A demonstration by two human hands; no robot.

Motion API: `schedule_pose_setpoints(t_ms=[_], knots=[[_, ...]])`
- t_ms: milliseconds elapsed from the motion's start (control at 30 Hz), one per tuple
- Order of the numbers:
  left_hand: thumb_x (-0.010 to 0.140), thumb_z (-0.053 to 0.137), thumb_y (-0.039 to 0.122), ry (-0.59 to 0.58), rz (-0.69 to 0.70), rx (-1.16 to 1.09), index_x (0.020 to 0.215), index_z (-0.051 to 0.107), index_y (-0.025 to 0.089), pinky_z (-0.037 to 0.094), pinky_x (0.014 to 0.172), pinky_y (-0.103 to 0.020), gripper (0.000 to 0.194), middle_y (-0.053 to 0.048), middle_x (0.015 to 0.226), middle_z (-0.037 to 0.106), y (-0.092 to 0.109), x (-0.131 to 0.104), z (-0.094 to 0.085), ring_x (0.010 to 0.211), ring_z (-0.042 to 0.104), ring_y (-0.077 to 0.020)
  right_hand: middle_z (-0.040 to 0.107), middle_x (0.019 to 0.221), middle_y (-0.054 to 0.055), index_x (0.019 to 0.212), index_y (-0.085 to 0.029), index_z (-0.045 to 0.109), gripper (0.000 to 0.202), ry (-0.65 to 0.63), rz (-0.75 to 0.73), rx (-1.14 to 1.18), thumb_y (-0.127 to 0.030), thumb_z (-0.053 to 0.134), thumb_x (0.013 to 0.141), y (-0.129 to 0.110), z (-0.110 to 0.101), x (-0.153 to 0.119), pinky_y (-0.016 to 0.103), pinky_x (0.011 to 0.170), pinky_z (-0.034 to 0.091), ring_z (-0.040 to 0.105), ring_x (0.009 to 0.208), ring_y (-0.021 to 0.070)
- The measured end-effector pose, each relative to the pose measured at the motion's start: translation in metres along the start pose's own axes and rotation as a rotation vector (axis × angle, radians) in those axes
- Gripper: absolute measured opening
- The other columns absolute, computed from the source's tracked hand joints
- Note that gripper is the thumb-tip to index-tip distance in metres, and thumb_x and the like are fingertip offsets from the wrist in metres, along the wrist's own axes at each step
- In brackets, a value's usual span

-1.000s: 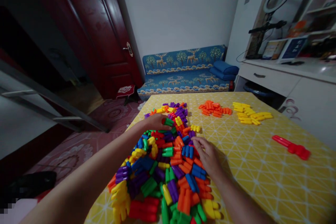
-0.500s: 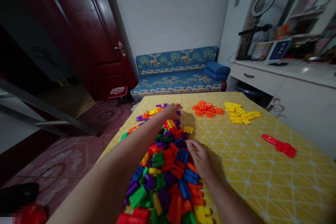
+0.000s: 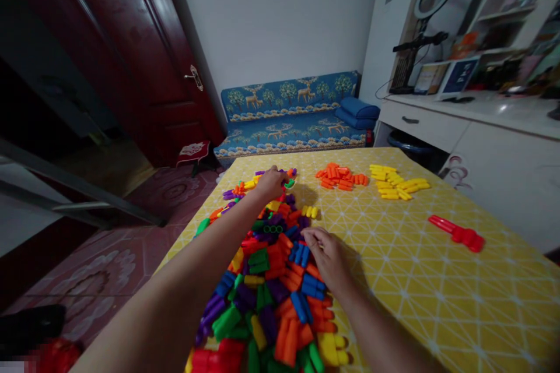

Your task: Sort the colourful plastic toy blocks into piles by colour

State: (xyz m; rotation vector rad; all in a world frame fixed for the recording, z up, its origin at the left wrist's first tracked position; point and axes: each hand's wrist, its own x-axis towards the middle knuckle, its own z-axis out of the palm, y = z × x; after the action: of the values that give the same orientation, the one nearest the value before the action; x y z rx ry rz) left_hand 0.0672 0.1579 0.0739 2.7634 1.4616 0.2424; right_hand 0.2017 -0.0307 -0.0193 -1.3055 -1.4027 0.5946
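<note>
A long heap of plastic building blocks (image 3: 266, 259) in green, orange, purple, blue, red and yellow runs up the table. My left hand (image 3: 272, 182) reaches over its far end, fingers closed on a green block (image 3: 289, 184) that shows at the fingertips. Beside the heap's right edge rests my right hand (image 3: 322, 250), its fingers curled together; whatever is inside them, if anything, is hidden. A yellow block (image 3: 310, 211) lies just beyond that hand.
Orange blocks (image 3: 339, 176) form a small pile toward the back, with yellow blocks (image 3: 396, 182) to their right. A red toy piece with a long stem (image 3: 459, 234) lies on the yellow patterned tablecloth (image 3: 394, 297). Behind the table stands a blue sofa (image 3: 284, 124).
My left hand has drawn slightly left and its outstretched fingers have closed, with a green block now showing at them. My right hand stays by the heap. The view has shifted slightly.
</note>
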Motion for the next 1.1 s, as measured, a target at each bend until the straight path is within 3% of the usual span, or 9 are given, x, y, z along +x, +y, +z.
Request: schedule_pose_setpoints(t_ms=[67, 133, 233, 300, 467, 600, 733, 967, 1100], knots=[[0.074, 0.059, 0.013, 0.126, -0.044, -0.177, 0.11, 0.069, 0.019, 0.05, 0.087, -0.031, 0.038, -0.009, 0.101, 0.067, 0.001, -0.02, -0.011, 0.101, 0.06, -0.0235, 0.071, 0.095, 0.003, 0.093, -0.027, 0.069, 0.027, -0.017, -0.004, -0.008, -0.042, 0.046, 0.094, 0.002, 0.0, 0.001, 0.027, 0.077, 0.051, 0.066, 0.09, 0.0181], [0.074, 0.061, 0.018, 0.237, -0.146, -0.578, 0.113, 0.067, 0.018, 0.052, 0.076, -0.028, 0.04, -0.006, 0.093, 0.068, 0.006, -0.046, -0.016, 0.086, 0.063, -0.019, 0.071, 0.093, 0.004, 0.092, -0.025, 0.068, 0.029, -0.026, -0.005, -0.024, -0.043, 0.046, 0.093, 0.005, 0.0, 0.001, 0.028, 0.077, 0.051, 0.066, 0.089, 0.0189], [0.073, 0.067, 0.031, 0.211, -0.299, -1.211, 0.12, 0.063, 0.019, 0.049, 0.059, -0.023, 0.048, -0.002, 0.083, 0.068, 0.017, -0.088, -0.007, 0.066, 0.062, -0.0136, 0.072, 0.091, 0.006, 0.093, -0.022, 0.069, 0.032, -0.025, 0.03, -0.007, -0.046, 0.049, 0.091, 0.008, 0.002, 0.002, 0.03, 0.076, 0.052, 0.067, 0.085, 0.0208], [0.066, 0.075, 0.036, 0.208, -0.301, -1.392, 0.116, 0.066, 0.019, 0.048, 0.058, -0.021, 0.053, -0.002, 0.084, 0.068, 0.024, -0.111, 0.006, 0.066, 0.062, -0.0127, 0.072, 0.096, 0.007, 0.099, -0.021, 0.068, 0.033, -0.008, 0.072, 0.05, -0.048, 0.052, 0.089, 0.009, 0.003, 0.001, 0.032, 0.076, 0.053, 0.068, 0.086, 0.0217], [0.07, 0.078, 0.035, 0.223, -0.073, -1.333, 0.109, 0.071, 0.017, 0.051, 0.076, -0.027, 0.044, -0.006, 0.099, 0.072, 0.037, -0.135, 0.029, 0.082, 0.065, -0.0178, 0.067, 0.121, 0.008, 0.126, -0.023, 0.058, 0.047, 0.002, 0.017, 0.206, -0.043, 0.062, 0.084, 0.003, 0.003, -0.003, 0.035, 0.085, 0.055, 0.066, 0.105, 0.0228], [0.082, 0.068, 0.027, 0.249, 0.114, -1.079, 0.117, 0.069, 0.02, 0.048, 0.092, -0.033, 0.036, -0.008, 0.111, 0.07, 0.043, -0.138, 0.026, 0.101, 0.063, -0.0226, 0.064, 0.128, 0.007, 0.134, -0.026, 0.054, 0.054, -0.01, -0.062, 0.143, -0.039, 0.065, 0.082, -0.002, 0.0, -0.006, 0.039, 0.094, 0.053, 0.063, 0.113, 0.0236], [0.086, 0.062, 0.018, 0.214, 0.278, -0.805, 0.121, 0.068, 0.026, 0.049, 0.089, -0.032, 0.037, -0.008, 0.109, 0.069, 0.047, -0.142, 0.022, 0.099, 0.064, -0.0221, 0.065, 0.127, 0.007, 0.131, -0.026, 0.055, 0.05, -0.004, -0.041, 0.144, -0.04, 0.064, 0.083, -0.001, 0.001, -0.007, 0.038, 0.094, 0.053, 0.063, 0.112, 0.0235], [0.088, 0.056, 0.013, 0.178, 0.318, -0.716, 0.135, 0.056, 0.029, 0.049, 0.089, -0.03, 0.05, -0.005, 0.114, 0.069, 0.047, -0.148, 0.024, 0.101, 0.064, -0.0203, 0.071, 0.106, 0.008, 0.121, -0.021, 0.059, 0.044, 0.057, 0.009, 0.214, -0.041, 0.065, 0.083, -0.002, 0.001, -0.001, 0.032, 0.078, 0.055, 0.068, 0.089, 0.0199], [0.091, 0.052, 0.016, 0.268, 0.207, -0.721, 0.128, 0.062, 0.024, 0.049, 0.088, -0.031, 0.039, -0.007, 0.108, 0.069, 0.042, -0.147, 0.028, 0.098, 0.064, -0.02, 0.071, 0.103, 0.011, 0.114, -0.018, 0.063, 0.04, 0.325, 0.002, 0.056, -0.041, 0.064, 0.081, 0.019, -0.035, 0.018, 0.035, 0.077, 0.054, 0.067, 0.084, 0.0209]])
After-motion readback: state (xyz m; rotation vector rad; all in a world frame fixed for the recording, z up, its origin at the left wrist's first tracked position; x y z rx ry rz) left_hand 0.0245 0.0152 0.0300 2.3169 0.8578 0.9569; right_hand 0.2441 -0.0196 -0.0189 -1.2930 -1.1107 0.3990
